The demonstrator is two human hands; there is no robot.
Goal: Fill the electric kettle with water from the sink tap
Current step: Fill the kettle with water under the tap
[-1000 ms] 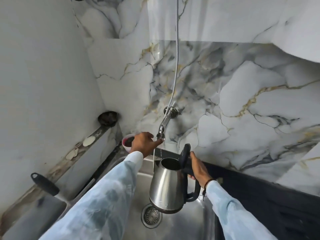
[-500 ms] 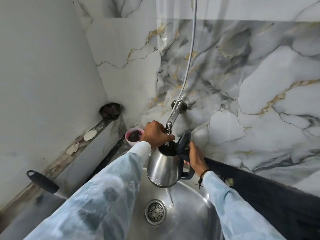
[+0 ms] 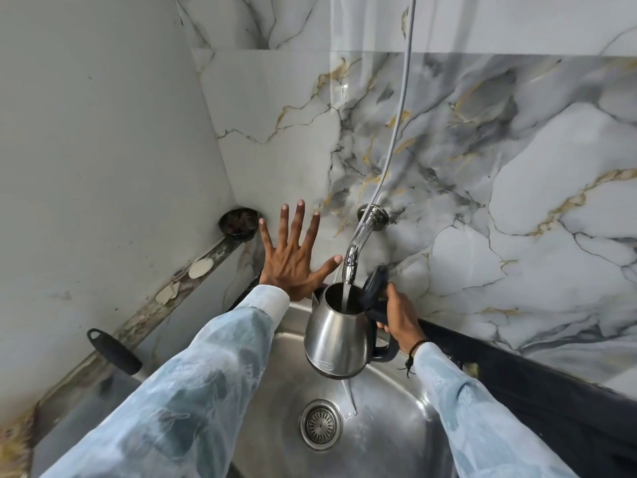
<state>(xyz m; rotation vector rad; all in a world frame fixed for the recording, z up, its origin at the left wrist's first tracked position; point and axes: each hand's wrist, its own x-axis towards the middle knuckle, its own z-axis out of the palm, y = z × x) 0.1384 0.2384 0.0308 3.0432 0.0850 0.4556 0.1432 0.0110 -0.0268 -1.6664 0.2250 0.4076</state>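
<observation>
At far left, a black handle (image 3: 113, 351) lies on a veined stone ledge (image 3: 165, 298). Left of centre, the left hand (image 3: 293, 260) is spread flat, holding nothing. At centre, the curved chrome tap (image 3: 358, 246) streams water into a brushed-steel kettle (image 3: 336, 334), held above the steel sink (image 3: 396, 426). The right hand (image 3: 400, 312) grips its black handle.

You have the stainless-steel kettle (image 3: 336, 334) held above the sink basin (image 3: 396, 419), black lid tipped back, its mouth directly under the chrome tap (image 3: 356, 248); a stream of water runs straight into the opening
</observation>
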